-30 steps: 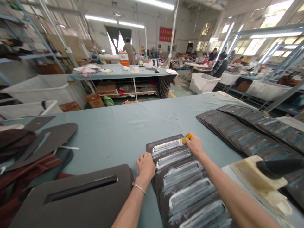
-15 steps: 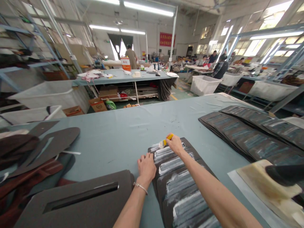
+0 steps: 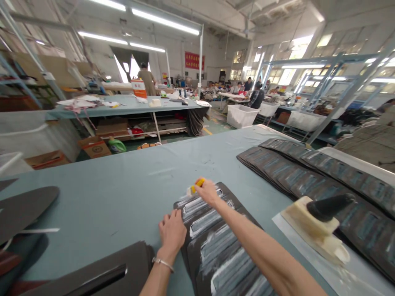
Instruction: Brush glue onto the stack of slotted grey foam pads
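My right hand (image 3: 208, 192) is closed around the yellow handle of a paintbrush (image 3: 194, 188). Its pale bristles are at the far edge of a stack of dark panels (image 3: 216, 242). White paste is streaked over the top panel and its rectangular slots, and my right forearm covers part of it. At the panel's far left edge rests my left hand (image 3: 173, 230), fingers laid over the edge with nothing in its grasp. Left of that hand lies another dark sheet stack (image 3: 135, 255) with one long slot.
At right, a cream block-shaped container (image 3: 308, 222) with a black piece stands on a white sheet. Beyond it lie rows of paste-streaked panels (image 3: 290, 176). Dark cut pieces (image 3: 27, 209) lie at left on the blue-grey table (image 3: 129, 181). Co-workers (image 3: 256, 96) are in the background.
My view has turned right, so the table and everything on it sit further left in the picture. The brush is slightly farther out over the panel's far edge; my left hand keeps its place.
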Action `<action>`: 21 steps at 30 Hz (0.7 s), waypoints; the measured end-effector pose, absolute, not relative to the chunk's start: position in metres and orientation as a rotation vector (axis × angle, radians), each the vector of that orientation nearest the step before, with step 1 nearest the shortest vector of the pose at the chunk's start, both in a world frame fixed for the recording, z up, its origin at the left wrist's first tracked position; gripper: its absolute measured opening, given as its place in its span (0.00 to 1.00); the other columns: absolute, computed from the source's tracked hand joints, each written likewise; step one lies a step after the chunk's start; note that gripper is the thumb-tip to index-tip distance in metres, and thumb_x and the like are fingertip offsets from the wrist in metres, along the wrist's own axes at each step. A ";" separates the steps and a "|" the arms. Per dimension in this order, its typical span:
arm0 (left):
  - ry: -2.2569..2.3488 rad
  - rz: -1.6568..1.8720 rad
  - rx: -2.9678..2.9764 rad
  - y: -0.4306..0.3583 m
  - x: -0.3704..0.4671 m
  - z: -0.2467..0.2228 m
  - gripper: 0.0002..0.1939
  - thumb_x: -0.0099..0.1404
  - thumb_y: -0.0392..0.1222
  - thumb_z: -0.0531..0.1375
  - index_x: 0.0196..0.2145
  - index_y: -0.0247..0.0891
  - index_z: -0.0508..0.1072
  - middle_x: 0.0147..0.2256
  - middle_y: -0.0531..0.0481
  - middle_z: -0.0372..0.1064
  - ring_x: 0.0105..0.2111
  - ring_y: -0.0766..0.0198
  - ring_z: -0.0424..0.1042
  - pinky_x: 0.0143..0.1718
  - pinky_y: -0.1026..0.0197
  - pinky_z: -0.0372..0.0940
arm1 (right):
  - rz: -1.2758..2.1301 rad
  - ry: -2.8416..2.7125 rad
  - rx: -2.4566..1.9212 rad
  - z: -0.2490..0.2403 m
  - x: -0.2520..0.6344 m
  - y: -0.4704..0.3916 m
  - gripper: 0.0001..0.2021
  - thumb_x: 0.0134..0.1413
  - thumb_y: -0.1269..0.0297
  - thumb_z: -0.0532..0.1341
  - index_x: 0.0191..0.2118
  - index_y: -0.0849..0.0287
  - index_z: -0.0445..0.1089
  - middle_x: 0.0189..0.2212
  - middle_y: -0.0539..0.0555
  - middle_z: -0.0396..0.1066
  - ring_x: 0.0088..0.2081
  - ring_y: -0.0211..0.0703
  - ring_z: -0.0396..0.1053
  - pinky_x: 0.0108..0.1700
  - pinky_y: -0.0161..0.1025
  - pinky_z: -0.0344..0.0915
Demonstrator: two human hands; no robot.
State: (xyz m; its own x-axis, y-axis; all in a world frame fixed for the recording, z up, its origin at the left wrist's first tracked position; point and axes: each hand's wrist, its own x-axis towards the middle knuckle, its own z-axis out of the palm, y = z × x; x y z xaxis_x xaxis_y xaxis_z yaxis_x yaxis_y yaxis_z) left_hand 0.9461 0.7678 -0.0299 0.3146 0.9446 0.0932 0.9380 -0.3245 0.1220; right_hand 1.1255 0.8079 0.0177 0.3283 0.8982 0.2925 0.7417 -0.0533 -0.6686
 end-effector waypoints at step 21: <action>1.811 0.395 2.111 0.770 0.943 -0.029 0.19 0.64 0.37 0.46 0.52 0.39 0.62 0.52 0.43 0.64 0.50 0.55 0.61 0.46 0.53 0.57 | 0.152 -1.241 -1.908 0.017 1.181 0.779 0.09 0.48 0.65 0.55 0.34 0.57 0.71 0.19 0.47 0.64 0.24 0.37 0.60 0.29 0.32 0.53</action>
